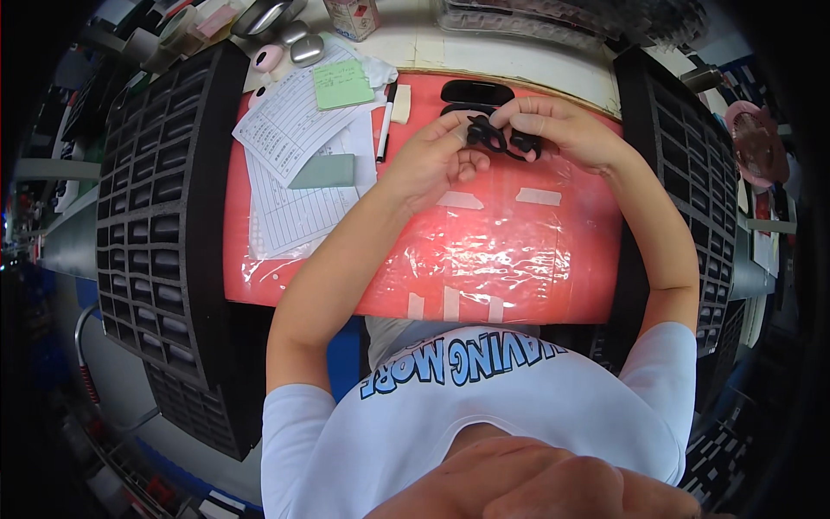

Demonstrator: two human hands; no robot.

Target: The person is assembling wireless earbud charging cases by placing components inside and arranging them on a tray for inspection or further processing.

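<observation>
Over the far part of the red work mat (484, 233), both my hands hold small black pieces with curved hooks, which look like ear-hook earbuds. My left hand (445, 156) pinches one black earbud (484, 132) between thumb and fingertips. Close beside it, my right hand (566, 130) grips the other black earbud (525, 145), its fingers partly covering it. The two pieces are nearly touching. Just behind my hands lies an open black case (476, 92); my fingers hide part of its near half.
Left of my hands are written sheets (290, 138), a green note pad (343, 84), a grey-green card (324, 171) and a marker pen (382, 143). Black compartment trays stand on the left (160, 199) and right (683, 164). Clear plastic trays (527, 22) sit at the back.
</observation>
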